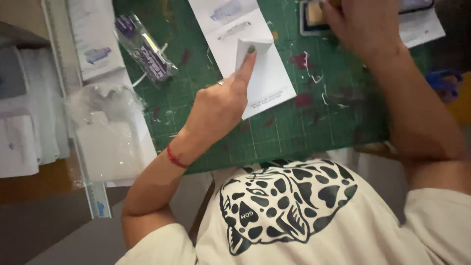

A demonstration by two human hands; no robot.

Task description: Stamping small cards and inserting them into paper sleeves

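Head camera, close, straight down

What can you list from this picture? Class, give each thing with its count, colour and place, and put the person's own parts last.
cutting mat: one, green with red stains, centre of the table
folded paper sheet: one, white, on the mat under the left fingertip
small paper piece: one, white, on the sheet, pressed by the fingertip
plastic wrapper: one, clear with purple print, mat's upper left edge
clear plastic bag: one, see-through, left of the mat
metal ruler: one, silver, along the mat's left side
scissors: one pair, blue handles, far right
ink pad: one, dark frame, top, partly hidden
shirt: one, cream with black cat print, bottom
wrist cord: one, red, left wrist
left hand: pressing paper
right hand: on the ink pad
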